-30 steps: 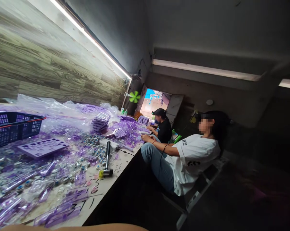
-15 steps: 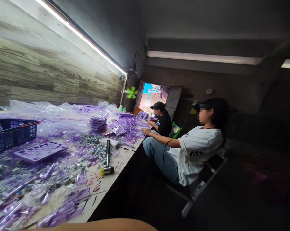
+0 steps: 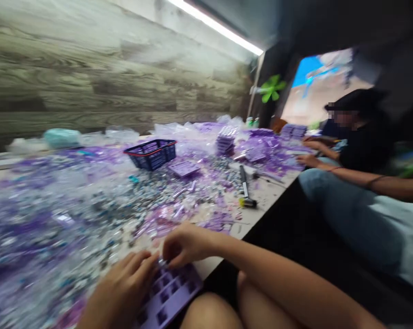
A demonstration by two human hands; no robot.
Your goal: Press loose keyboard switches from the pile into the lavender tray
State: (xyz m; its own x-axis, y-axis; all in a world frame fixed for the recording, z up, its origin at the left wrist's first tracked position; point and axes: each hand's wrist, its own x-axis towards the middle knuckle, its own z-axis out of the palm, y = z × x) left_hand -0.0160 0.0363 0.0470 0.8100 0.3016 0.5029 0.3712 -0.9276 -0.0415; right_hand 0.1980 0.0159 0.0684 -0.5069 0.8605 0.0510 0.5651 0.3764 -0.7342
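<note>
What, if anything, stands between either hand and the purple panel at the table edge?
Nothing visible: the left hand overlaps the near purple panel, and the right hand is at its far end. Blur hides fingertip detail.

Plate [image 3: 177,302]: smooth plastic with a soft sheen. Basket [image 3: 154,158]: hard plastic, faintly glossy. Bags [image 3: 168,131]: clear plastic film, crumpled and shiny. Hammer [image 3: 244,183]: bright metal-looking shaft, matt grip. Wall [image 3: 124,82]: wood-grained, with a satin finish. Table [image 3: 266,194]: smooth, matt. Fan [image 3: 270,89]: plastic-looking blades. Jeans [image 3: 350,219]: matt denim cloth.
</note>
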